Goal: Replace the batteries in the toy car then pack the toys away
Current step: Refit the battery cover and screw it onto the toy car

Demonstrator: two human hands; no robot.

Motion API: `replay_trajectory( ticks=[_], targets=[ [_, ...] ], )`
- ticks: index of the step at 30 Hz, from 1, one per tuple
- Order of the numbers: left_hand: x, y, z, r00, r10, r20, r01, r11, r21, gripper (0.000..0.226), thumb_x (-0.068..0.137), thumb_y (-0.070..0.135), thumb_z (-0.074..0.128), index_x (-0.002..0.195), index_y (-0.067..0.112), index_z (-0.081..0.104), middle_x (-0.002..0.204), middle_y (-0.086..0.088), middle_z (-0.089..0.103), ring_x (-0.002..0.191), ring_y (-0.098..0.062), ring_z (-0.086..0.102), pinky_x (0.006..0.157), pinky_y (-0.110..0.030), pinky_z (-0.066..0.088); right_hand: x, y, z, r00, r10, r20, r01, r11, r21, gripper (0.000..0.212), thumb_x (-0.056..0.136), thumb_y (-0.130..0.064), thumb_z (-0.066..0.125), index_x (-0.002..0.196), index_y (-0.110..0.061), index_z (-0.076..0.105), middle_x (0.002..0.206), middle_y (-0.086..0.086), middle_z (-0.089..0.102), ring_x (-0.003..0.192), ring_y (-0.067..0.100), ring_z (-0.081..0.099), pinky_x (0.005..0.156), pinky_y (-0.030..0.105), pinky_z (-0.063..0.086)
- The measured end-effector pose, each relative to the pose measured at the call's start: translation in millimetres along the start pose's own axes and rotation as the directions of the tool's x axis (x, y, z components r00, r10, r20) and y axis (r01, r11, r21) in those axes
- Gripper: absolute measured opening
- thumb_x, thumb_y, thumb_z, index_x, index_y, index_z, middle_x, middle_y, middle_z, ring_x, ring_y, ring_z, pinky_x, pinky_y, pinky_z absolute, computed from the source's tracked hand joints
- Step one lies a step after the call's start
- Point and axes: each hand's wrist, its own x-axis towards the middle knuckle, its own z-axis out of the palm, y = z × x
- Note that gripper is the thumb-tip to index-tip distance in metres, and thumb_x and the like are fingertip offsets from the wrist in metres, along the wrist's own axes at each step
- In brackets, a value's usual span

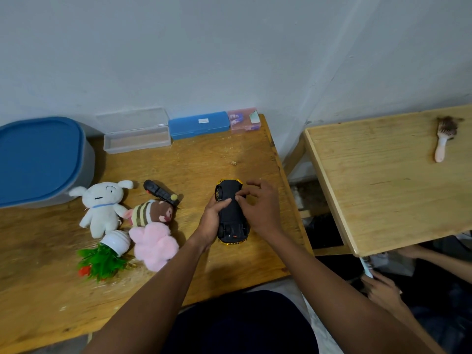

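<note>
A yellow toy car [232, 215] lies upside down on the wooden table [199, 159], its black underside facing up. My left hand [212, 221] grips its left side. My right hand [258, 205] rests on the right side, with fingertips pressing on the middle of the underside. To the left lie a white plush dog [102, 208], a striped brown plush [150, 210], a pink fluffy plush [153, 245], a black remote control [158, 191] and a tipped fake potted plant [107, 254].
A grey bin with a blue lid [38, 159] stands at the far left. A clear case [136, 131], a blue case [199, 125] and a pink box [244, 120] line the wall. A second table [388, 180] holds a hairbrush [444, 139]. Another person's hands [380, 287] are at the lower right.
</note>
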Motion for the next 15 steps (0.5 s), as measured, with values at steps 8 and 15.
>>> replay_trajectory(
  ticks=[8, 15],
  targets=[
    [-0.3, -0.3, -0.4, 1.000, 0.010, -0.003, -0.010, 1.000, -0.004, 0.030, 0.100, 0.011, 0.049, 0.128, 0.018, 0.057, 0.113, -0.014, 0.068, 0.092, -0.029, 0.069, 0.075, -0.043, 0.059, -5.5, -1.7, 4.4, 0.999, 0.013, -0.035, -0.014, 0.999, -0.029, 0.009, 0.084, -0.033, 0.073, 0.089, -0.026, 0.076, 0.113, -0.009, 0.061, 0.116, 0.014, 0.045, 0.088, 0.025, 0.036],
    [-0.4, -0.3, 0.2, 1.000, -0.014, -0.008, 0.013, 0.999, -0.034, 0.029, 0.101, 0.011, 0.047, 0.128, 0.015, 0.057, 0.110, -0.013, 0.068, 0.089, -0.029, 0.069, 0.072, -0.040, 0.058, -3.5, 8.8, 4.2, 1.000, -0.023, 0.017, 0.022, 0.996, 0.092, 0.006, 0.087, -0.029, 0.072, 0.092, -0.029, 0.076, 0.112, -0.010, 0.061, 0.115, 0.019, 0.051, 0.092, 0.034, 0.045]
  ],
)
